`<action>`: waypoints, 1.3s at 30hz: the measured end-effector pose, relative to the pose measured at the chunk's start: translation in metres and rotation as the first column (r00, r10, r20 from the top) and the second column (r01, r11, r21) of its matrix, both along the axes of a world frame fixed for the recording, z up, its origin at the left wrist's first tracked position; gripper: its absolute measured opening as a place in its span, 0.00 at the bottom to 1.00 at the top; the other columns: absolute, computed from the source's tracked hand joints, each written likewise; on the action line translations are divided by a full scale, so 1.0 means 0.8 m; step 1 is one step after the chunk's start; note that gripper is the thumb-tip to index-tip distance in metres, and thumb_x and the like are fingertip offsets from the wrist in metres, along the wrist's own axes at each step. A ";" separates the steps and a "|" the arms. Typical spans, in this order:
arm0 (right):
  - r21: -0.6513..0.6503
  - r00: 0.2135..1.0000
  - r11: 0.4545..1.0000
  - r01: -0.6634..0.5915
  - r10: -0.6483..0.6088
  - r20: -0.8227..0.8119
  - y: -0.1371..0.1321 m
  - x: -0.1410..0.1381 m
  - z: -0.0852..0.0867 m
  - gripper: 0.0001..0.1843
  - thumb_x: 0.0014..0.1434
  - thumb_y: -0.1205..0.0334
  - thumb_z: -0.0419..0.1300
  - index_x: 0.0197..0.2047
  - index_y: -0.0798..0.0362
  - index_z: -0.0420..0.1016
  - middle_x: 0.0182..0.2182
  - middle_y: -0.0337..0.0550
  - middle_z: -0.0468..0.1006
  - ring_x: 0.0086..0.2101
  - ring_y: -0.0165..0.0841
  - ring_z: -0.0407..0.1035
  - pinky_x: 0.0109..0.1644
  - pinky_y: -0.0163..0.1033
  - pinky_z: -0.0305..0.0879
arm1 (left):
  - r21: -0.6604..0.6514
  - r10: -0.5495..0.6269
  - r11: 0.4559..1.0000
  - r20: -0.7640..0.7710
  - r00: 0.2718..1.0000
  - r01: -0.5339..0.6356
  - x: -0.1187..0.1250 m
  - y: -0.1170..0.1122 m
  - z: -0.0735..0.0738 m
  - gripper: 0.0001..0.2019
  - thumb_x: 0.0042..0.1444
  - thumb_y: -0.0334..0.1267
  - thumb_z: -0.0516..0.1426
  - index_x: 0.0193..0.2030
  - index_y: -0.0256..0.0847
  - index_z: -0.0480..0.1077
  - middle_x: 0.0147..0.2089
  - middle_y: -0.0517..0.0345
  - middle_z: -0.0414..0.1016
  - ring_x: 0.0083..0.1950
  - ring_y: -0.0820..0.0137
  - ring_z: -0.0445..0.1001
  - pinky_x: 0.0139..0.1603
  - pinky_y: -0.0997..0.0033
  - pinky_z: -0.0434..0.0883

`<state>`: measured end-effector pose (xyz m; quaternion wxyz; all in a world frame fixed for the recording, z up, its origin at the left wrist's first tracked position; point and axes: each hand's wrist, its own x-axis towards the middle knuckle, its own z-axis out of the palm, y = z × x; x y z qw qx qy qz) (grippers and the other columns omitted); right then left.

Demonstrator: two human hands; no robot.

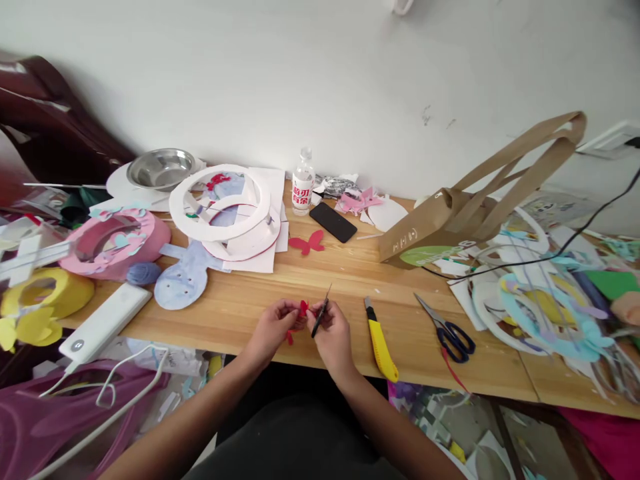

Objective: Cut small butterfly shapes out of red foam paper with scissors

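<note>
My left hand [274, 328] is closed, thumb and fingers pinching a small red paper cut-out [303, 308] over the front edge of the wooden table. Just below its fingers hangs another red piece [289, 338]. My right hand [332, 335] is closed around a slim black tool with a thin pointed tip [321, 319]; its exact kind is unclear. The right fingertips meet the red cut-out's right side. Farther back lies a red paper butterfly [307, 243]. A yellow utility knife [381, 343] and dark-blue-handled scissors [449, 333] rest to the right.
Behind stand a plastic bottle [303, 183], a black phone [333, 222] and a brown paper bag [435, 223]. White rings [260, 233], a pink ring [155, 243], a metal bowl [161, 168] and a white power bank [106, 321] are left. Paper crafts [565, 327] crowd the right.
</note>
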<state>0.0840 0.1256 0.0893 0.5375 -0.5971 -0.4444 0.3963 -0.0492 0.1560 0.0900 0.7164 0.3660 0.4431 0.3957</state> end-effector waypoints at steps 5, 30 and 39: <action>-0.038 0.999 0.999 0.022 -0.021 0.034 0.003 0.009 -0.010 0.13 0.54 0.55 0.64 0.38 0.52 0.70 0.34 0.43 0.79 0.35 0.35 0.76 0.43 0.42 0.74 | -0.017 0.006 1.000 0.036 0.999 -0.006 0.006 0.009 -0.006 0.18 0.50 0.50 0.64 0.38 0.37 0.70 0.36 0.53 0.80 0.33 0.70 0.77 0.36 0.71 0.72; -0.054 0.591 0.995 -0.088 0.096 0.801 0.008 0.092 0.021 0.13 0.59 0.61 0.61 0.47 0.55 0.74 0.46 0.55 0.78 0.50 0.49 0.68 0.57 0.54 0.63 | 0.159 0.127 0.981 -0.112 0.986 -0.108 0.013 0.057 -0.020 0.18 0.42 0.47 0.69 0.34 0.37 0.75 0.32 0.55 0.79 0.33 0.69 0.76 0.38 0.70 0.73; -0.546 0.177 0.823 -0.159 0.568 0.804 -0.027 0.109 0.066 0.14 0.58 0.72 0.58 0.46 0.54 0.78 0.43 0.54 0.81 0.45 0.44 0.75 0.43 0.41 0.67 | 0.113 0.201 0.973 -0.005 0.980 -0.199 0.005 0.042 -0.004 0.19 0.44 0.45 0.69 0.38 0.37 0.71 0.33 0.58 0.76 0.31 0.75 0.74 0.38 0.72 0.73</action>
